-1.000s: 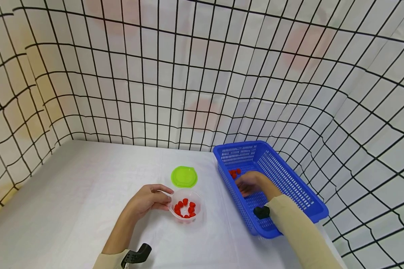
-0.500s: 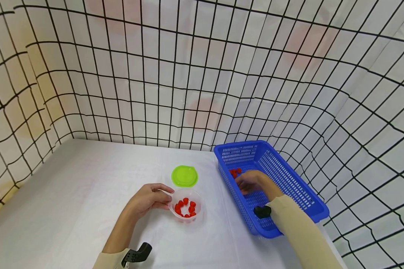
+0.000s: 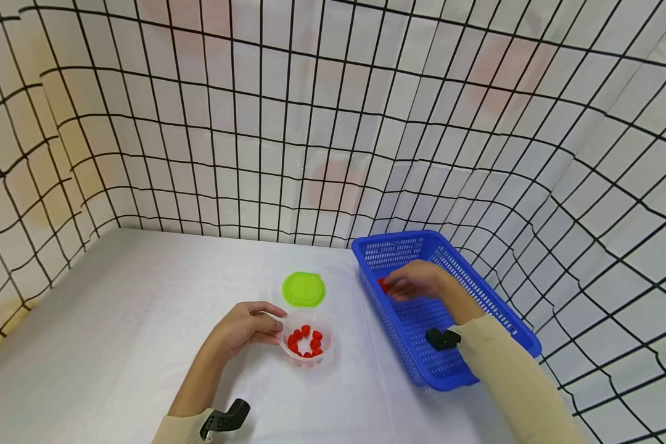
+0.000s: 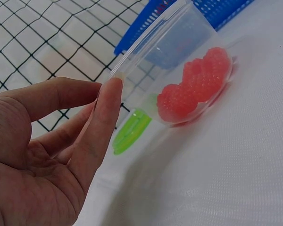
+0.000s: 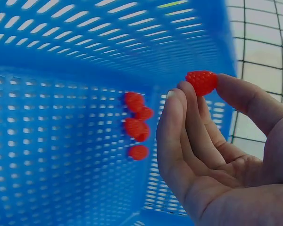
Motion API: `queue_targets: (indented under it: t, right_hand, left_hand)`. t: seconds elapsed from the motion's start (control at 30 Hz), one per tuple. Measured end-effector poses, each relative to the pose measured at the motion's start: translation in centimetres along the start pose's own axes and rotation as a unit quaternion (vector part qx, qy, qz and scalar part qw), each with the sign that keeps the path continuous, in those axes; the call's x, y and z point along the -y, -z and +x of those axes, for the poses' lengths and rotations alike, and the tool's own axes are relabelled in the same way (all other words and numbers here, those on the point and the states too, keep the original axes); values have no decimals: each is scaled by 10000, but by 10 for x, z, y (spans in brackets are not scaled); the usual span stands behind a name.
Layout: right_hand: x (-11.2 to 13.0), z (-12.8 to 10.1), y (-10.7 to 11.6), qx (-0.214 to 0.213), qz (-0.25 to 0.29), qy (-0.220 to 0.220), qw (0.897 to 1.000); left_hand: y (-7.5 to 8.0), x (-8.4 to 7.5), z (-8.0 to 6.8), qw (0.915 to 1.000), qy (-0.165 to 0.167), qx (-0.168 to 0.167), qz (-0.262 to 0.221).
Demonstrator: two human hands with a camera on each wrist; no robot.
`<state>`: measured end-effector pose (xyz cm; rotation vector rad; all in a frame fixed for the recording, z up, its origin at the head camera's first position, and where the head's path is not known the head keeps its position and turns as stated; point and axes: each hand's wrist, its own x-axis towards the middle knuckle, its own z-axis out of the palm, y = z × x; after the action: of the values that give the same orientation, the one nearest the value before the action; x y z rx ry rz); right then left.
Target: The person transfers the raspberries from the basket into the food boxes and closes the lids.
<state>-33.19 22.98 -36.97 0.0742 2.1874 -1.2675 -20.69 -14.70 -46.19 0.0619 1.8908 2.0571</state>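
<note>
Left hand (image 3: 243, 328) low, fingers and thumb lightly curled. Right hand (image 3: 419, 280) raised, fingertips (image 5: 179, 94) pinched, sleeve trailing.

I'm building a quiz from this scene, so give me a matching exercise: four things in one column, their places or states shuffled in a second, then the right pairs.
Things:
1. green lid
2. clear cup
3. right hand
4. blue basket

Places or states:
A. pinches one red berry
B. lies flat on the table behind the cup
C. held at its rim by the left hand
D. a few red berries lie in its far end

Pairs: 1-B, 2-C, 3-A, 4-D
</note>
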Motion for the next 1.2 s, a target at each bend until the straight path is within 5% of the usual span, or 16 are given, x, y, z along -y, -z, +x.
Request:
queue_targets:
  t: [0.23,0.53,0.8,1.2]
  right_hand:
    - [23,-13,0,-140,-124,349,9992]
    - [53,-27,-12,169,-330,760,9964]
    - [72,-31,-50,355,-680,910,9929]
    - [67,-18,-105,803,-1109,772,9876]
  left_hand:
    - [0,1,0,10000,23,-25,-23]
    - [1,1,0,10000,12,36,-6]
    - [2,-2,-2,9999,-58,95,-23]
    - [1,-3,-2,10000,-8,41,24]
